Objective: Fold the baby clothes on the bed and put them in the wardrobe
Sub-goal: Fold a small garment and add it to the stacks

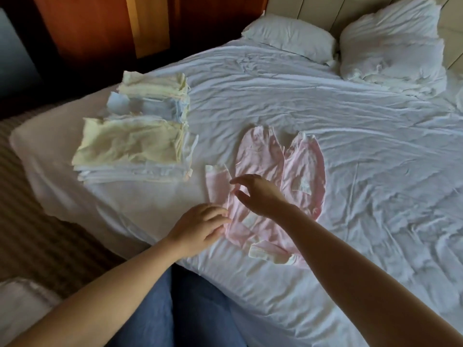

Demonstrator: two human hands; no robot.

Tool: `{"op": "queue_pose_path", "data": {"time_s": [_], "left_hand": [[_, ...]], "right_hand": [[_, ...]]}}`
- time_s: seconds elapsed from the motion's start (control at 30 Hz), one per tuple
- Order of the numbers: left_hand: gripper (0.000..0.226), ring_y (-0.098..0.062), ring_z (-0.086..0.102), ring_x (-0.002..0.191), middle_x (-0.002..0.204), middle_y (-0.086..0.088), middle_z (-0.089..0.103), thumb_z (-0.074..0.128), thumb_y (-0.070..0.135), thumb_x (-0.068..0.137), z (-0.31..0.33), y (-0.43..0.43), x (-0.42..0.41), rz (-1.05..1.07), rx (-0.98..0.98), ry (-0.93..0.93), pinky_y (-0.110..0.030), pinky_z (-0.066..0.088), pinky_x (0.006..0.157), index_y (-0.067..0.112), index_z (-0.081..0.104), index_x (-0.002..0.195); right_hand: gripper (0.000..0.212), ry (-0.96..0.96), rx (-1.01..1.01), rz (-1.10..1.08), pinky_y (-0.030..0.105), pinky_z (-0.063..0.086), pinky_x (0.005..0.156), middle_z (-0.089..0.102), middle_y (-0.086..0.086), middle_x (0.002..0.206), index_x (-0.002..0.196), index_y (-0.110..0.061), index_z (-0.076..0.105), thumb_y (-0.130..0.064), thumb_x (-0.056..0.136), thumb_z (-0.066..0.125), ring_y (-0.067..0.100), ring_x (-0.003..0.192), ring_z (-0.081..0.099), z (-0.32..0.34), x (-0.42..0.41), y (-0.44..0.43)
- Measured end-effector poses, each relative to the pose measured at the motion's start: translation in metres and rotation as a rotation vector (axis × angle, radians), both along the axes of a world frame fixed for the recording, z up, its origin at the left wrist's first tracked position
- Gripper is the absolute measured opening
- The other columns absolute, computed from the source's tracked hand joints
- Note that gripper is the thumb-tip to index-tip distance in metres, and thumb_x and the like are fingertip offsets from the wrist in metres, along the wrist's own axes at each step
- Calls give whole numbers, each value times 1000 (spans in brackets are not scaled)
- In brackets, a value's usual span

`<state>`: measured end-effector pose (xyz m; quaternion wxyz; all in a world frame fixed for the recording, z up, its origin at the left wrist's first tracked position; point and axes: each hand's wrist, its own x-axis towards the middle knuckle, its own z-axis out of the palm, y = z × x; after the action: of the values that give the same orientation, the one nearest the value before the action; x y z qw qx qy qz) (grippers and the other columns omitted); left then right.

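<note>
Denim-clad knee (175, 309) lowest; left hand (200, 227) loosely curled, touching edge of pink sleepsuit (265, 156); right hand (259, 194) spread above it, holding nothing. Sleepsuit flat near near edge of bed (350, 116), right of folded stack (132, 144) by left edge. Soft, light, limp; likely best pinched at sleeve cuff (214, 169).

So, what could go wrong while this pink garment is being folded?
The pink garment lies uneven, legs splayed, so a fold may come out crooked. The wrinkled sheet beneath could crease it. The folded pile sits near the bed's corner; a push from the left hand might tip it off.
</note>
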<state>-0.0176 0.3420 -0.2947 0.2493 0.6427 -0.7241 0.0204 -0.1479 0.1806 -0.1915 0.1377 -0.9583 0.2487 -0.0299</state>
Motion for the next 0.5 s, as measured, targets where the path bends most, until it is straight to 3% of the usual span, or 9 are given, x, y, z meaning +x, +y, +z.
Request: {"op": "queue_pose_path", "data": {"time_s": [0.2, 0.4, 0.5], "left_hand": [[26, -15, 55, 118, 125, 7, 61, 58, 25, 93, -16, -4, 4, 7, -63, 65, -32, 43, 99, 25, 69, 117], [25, -15, 55, 120, 126, 9, 62, 57, 30, 95, -24, -5, 7, 3, -74, 105, -32, 41, 101, 27, 69, 117], [24, -16, 55, 119, 125, 8, 63, 56, 29, 96, -28, -6, 10, -1, -99, 127, -34, 42, 100, 25, 71, 114]], "right_hand": [[37, 18, 7, 88, 29, 45, 95, 54, -4, 137, 131, -26, 58, -21, 94, 54, 17, 118, 56, -19, 65, -13], [54, 125, 22, 83, 34, 45, 96, 40, -3, 148, 145, -27, 40, -18, 94, 55, 21, 125, 51, -46, 109, -27], [56, 167, 69, 67, 35, 48, 91, 41, 0, 141, 144, -30, 39, -17, 92, 57, 23, 119, 55, -54, 122, -29]]}}
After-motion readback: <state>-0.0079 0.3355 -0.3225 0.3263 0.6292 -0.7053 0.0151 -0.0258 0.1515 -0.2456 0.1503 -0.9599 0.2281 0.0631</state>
